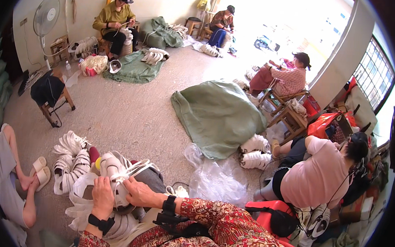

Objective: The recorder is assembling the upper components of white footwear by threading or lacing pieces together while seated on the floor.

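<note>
In front of me is a white shoe upper (111, 165) with loose white laces (137, 168) looped at its top. My left hand (103, 194) is closed at its near left edge, fingers curled on the white material. My right hand (140, 193) pinches at the laces on its right side; the exact grip of the fingertips is small in view. More white uppers (82, 207) lie beneath and beside my left hand. Farther left, nested white uppers (71, 161) stand in curved rows on the floor.
A crumpled clear plastic sheet (216, 179) and a green cloth (218, 115) lie ahead to the right. Beside my right arm is a red plastic seat (268, 218). A person in pink (314, 176) sits to the right; someone's sandalled feet (41, 170) are at the left.
</note>
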Tool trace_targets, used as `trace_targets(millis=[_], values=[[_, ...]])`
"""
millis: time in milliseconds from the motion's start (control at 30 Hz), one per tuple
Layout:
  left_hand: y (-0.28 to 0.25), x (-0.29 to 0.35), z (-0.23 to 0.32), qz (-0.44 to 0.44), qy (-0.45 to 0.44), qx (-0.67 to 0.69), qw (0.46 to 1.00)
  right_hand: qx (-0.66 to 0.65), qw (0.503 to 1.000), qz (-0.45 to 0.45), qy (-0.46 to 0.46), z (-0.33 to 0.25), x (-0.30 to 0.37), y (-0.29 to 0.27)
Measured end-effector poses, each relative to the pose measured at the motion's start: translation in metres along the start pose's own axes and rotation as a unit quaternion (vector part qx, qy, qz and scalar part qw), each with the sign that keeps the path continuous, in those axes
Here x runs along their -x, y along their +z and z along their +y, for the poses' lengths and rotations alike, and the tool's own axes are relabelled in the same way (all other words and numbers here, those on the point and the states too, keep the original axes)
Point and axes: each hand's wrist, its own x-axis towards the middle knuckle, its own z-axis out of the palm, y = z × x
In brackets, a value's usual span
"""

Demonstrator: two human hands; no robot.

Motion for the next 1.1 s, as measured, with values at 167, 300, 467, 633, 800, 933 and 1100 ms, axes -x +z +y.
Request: trace_targets(millis=[167,300,467,633,800,933,1100], values=[[0.010,0.002,-0.013,0.020,-0.027,0.012,0.999,0.041,0.998,-0.049,0.013,-0.028,-0.016,-0.017],[0.011,0.004,-0.014,0.078,-0.011,0.068,0.995,-0.023,0.992,0.029,-0.117,-0.033,-0.041,-0.013],[0.013,0.005,-0.016,0.101,-0.047,0.141,0.984,0.019,0.996,-0.021,-0.086,-0.026,-0.053,0.010],[0.015,0.010,-0.017,0.120,-0.027,0.129,0.984,0.079,0.994,-0.048,-0.060,-0.027,-0.055,0.016],[0.010,0.006,-0.014,0.050,-0.055,0.081,0.994,0.103,0.991,-0.043,-0.069,-0.029,-0.057,0.012],[0.000,-0.002,-0.010,-0.006,-0.056,0.024,0.998,0.137,0.986,-0.015,-0.091,-0.025,-0.061,0.016],[-0.015,-0.002,-0.014,0.017,-0.034,0.081,0.996,0.200,0.974,-0.052,-0.093,-0.036,-0.067,0.015]])
